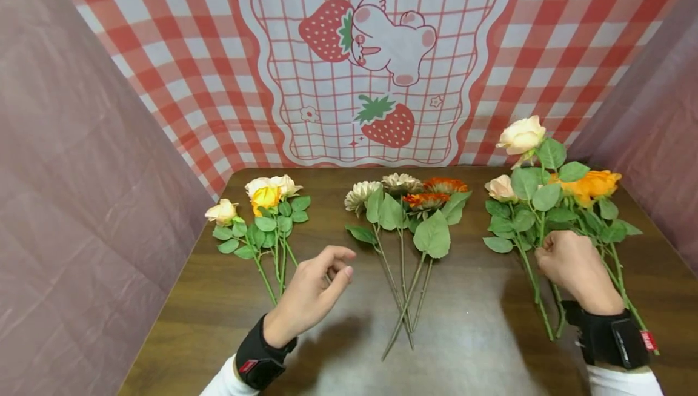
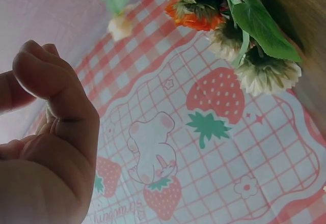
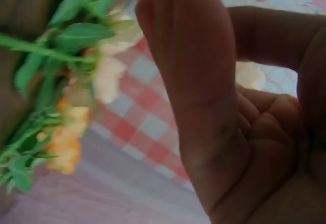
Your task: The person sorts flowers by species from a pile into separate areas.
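Note:
In the head view, my right hand (image 1: 578, 269) pinches the stem of a cream rose (image 1: 521, 135), whose bloom stands above the right-hand group. A pale pink rose (image 1: 500, 188) and orange blooms (image 1: 591, 186) lie around it. My left hand (image 1: 311, 293) hovers with loosely bent fingers and nothing in them, between the left roses (image 1: 265, 197) and the middle flowers (image 1: 402, 183). The left wrist view has that hand (image 2: 56, 132) apart from an orange flower (image 2: 191, 15) and a pale one (image 2: 270, 74). Blurred in the right wrist view, the right hand (image 3: 204, 91) hides its grip.
Three groups of flowers lie across the brown wooden table (image 1: 469, 323), with the middle group's stems crossing near its centre. A red-and-white checked cloth (image 1: 191, 69) with strawberries hangs behind. Plain pinkish cloth (image 1: 82, 172) is at the left side, and similar cloth hangs at the right.

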Available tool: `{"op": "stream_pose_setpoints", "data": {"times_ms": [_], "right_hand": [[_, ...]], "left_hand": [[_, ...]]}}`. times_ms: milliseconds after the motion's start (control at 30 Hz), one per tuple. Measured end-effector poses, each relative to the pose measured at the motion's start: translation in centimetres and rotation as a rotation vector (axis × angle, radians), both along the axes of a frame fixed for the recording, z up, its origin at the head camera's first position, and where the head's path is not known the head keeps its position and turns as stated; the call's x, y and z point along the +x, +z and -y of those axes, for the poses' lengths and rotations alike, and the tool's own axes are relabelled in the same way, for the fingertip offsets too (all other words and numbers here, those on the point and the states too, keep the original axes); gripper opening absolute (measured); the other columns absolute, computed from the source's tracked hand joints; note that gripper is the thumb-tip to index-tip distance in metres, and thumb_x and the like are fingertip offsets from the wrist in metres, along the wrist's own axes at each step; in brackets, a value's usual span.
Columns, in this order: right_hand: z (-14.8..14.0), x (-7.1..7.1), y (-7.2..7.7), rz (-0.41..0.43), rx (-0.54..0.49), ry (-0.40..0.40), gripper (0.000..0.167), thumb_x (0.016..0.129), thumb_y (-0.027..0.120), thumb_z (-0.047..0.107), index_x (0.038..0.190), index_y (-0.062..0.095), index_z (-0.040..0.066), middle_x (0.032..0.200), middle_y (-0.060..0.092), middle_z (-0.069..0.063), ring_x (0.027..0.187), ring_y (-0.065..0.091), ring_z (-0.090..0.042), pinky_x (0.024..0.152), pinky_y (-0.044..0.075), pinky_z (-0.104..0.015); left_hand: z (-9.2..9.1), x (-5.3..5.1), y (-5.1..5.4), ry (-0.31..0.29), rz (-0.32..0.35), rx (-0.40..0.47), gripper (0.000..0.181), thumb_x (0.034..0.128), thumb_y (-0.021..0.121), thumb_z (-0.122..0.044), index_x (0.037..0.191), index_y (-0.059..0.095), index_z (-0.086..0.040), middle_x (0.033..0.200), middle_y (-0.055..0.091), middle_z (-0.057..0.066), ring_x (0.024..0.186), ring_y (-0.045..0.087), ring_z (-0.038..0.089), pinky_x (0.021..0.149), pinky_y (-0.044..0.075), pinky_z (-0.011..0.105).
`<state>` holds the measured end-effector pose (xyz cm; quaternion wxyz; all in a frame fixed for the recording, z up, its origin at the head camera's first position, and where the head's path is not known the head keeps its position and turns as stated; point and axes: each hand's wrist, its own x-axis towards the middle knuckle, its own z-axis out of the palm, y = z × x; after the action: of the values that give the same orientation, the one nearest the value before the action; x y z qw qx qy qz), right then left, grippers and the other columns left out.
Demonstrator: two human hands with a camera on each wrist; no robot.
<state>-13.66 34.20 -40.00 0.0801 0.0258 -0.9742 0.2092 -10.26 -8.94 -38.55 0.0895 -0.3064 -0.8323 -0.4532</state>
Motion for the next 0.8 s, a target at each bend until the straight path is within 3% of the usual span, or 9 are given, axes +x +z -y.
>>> {"op": "stream_pose_setpoints", "data": {"times_ms": [200,333,567,800], "right_hand": [[-1.4,-0.7,-1.2,0.28,-0.007,-0.002,0.032,0.082,0.052,0.004,0.058,0.033,0.016,0.058,0.024,0.004,0.052,0.029,-0.015,0.051,0.025,-0.031],[-1.8,-1.1,-1.6,0.374,-0.014,-0.02,0.03,0.085,0.052,0.007,0.057,0.043,0.012,0.054,0.037,0.001,0.049,0.041,-0.018,0.05,0.031,-0.031],[-1.7,-1.2,-2.0,0.445,-0.028,-0.018,0.028,0.086,0.05,0.005,0.058,0.053,0.007,0.051,0.053,-0.003,0.048,0.052,-0.02,0.05,0.038,-0.032],[-1.5,-1.1,-2.4,0.435,-0.021,-0.023,0.031,0.086,0.052,0.007,0.054,0.052,0.009,0.048,0.051,-0.002,0.045,0.052,-0.02,0.048,0.039,-0.032]], "left_hand": [[0.1,0.0,0.0,0.011,0.011,-0.004,0.022,0.0983,0.057,-0.002,0.119,0.06,-0.006,0.085,0.069,0.0,0.063,0.056,0.002,0.054,0.047,0.021],[0.2,0.0,0.0,0.014,0.014,-0.011,0.021,0.0983,0.058,-0.002,0.119,0.06,-0.007,0.084,0.068,-0.001,0.064,0.056,0.001,0.055,0.048,0.022],[0.4,-0.3,0.1,0.013,-0.014,-0.015,0.021,0.0971,0.059,-0.002,0.118,0.06,-0.006,0.083,0.069,0.0,0.065,0.058,0.002,0.056,0.049,0.021],[0.9,-0.8,-0.1,0.039,0.014,-0.021,0.016,0.0979,0.059,-0.003,0.113,0.063,-0.006,0.082,0.068,-0.002,0.066,0.059,0.002,0.058,0.05,0.022]]}}
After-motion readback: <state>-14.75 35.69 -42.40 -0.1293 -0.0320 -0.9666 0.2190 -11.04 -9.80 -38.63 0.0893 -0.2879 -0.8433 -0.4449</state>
